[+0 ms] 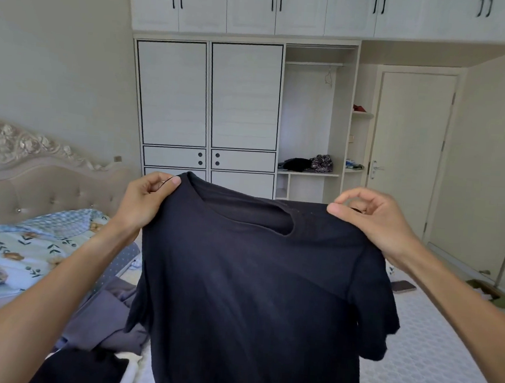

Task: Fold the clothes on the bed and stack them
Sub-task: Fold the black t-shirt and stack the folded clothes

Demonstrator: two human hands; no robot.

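Note:
A dark navy T-shirt hangs spread out in front of me above the bed. My left hand pinches its left shoulder beside the collar. My right hand pinches the right shoulder, thumb on the fabric. The shirt's body drops down out of the frame and hides the middle of the bed. A heap of grey-purple clothes and a black garment lie on the bed at the lower left.
A floral quilt is bunched by the padded headboard at left. A phone lies on the mattress at right. A wardrobe and a door stand behind; a mop leans at far right.

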